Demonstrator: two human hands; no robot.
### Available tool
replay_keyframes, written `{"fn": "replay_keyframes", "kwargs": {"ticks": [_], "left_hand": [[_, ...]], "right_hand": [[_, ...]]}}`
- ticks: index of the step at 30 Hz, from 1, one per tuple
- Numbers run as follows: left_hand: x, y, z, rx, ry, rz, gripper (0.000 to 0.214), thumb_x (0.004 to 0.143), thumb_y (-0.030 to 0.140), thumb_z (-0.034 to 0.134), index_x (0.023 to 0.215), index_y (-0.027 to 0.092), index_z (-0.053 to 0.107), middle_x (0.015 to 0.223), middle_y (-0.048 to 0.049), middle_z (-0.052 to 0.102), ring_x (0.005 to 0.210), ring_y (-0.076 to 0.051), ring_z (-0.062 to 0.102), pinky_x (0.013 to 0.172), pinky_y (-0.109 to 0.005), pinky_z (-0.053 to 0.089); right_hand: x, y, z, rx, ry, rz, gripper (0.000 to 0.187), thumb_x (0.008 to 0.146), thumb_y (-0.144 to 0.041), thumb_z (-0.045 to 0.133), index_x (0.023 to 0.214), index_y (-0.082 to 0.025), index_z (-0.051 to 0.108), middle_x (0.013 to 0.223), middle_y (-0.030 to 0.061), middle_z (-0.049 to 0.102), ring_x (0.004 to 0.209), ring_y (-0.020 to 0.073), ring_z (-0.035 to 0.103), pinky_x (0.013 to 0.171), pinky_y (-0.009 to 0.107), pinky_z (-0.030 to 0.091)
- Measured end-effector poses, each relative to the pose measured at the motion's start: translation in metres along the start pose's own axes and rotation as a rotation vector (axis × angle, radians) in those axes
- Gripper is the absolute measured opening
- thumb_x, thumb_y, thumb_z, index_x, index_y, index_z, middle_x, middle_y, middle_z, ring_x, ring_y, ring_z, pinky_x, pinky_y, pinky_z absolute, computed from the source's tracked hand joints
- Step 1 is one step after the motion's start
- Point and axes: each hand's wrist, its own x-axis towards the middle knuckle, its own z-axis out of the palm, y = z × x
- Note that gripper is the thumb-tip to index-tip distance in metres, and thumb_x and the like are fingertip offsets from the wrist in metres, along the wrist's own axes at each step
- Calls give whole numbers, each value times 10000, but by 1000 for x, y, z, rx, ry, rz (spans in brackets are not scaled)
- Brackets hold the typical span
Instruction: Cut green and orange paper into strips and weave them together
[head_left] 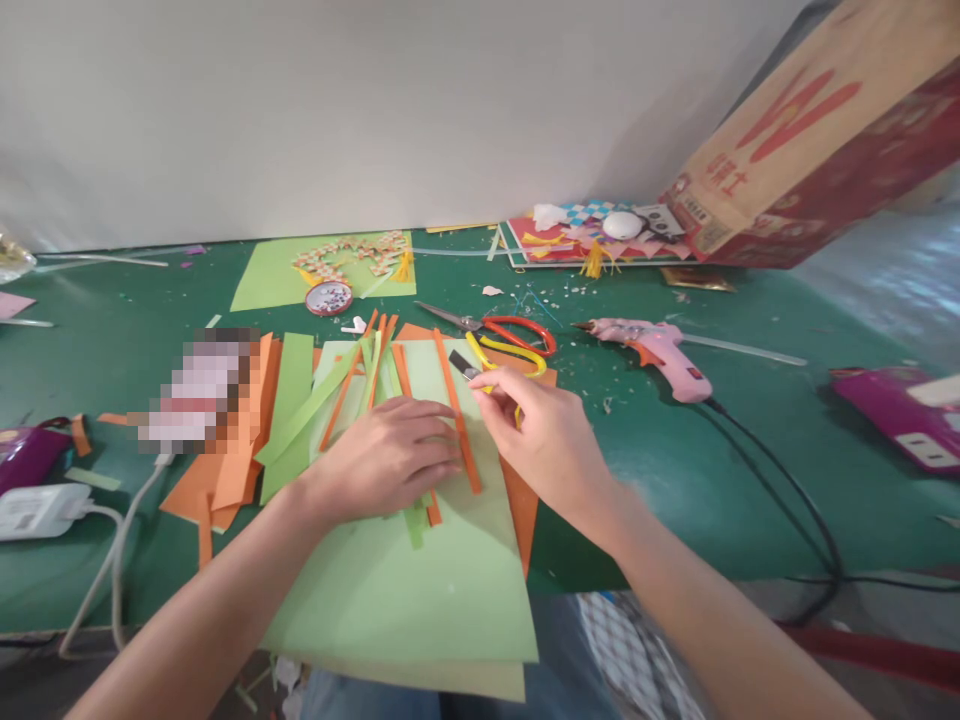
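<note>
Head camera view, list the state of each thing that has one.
Narrow orange paper strips: lying loose
Bare left hand: palm down over strips
Bare right hand: pinching a small dark flat piece
Pale green paper sheets: stacked, overhanging the green table
Pink plastic glue gun: lying down, translucent stick inserted
Red-handled metal scissors: lying down
Round red-rimmed dish: open, small bits inside
Boxy white plastic charger: cable attached
</note>
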Motion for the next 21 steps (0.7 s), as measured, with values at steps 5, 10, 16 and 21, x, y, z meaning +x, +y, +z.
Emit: {"fn": "replay_keyframes", "kwargs": {"ticks": [5,10,16,21], "left_hand": [[0,3,3,-42,-33,23,240,967,216,485,1074,114,675,1098,-88,736,1137,-230,644,937,-377,551],[-3,2,5,-22,-124,24,288,992,253,437,1125,138,664,1178,-79,707,1144,-212,645,984,-402,523],[-6,-6,-9,126,-106,-4,291,991,214,423,1012,142,704,1100,-67,738,1029,-199,702,961,-386,539],[-3,-9,-10,209,-4,-50,288,978,197,446,900,135,715,1004,-73,761,879,-205,733,847,-375,575]], "right_hand": [[-6,6,-2,-146,111,-151,145,881,-122,495,821,-179,613,790,53,703,717,175,649,600,262,456],[-15,5,-9,-284,92,-259,159,898,-108,491,807,-168,606,769,66,660,765,198,613,688,307,497],[-24,11,-11,-489,23,-227,168,886,-126,501,978,-113,642,989,151,662,878,271,613,715,399,507],[-28,18,-4,-440,-53,-164,244,910,-131,462,1098,-115,618,1008,149,649,923,275,611,750,411,527]]}}
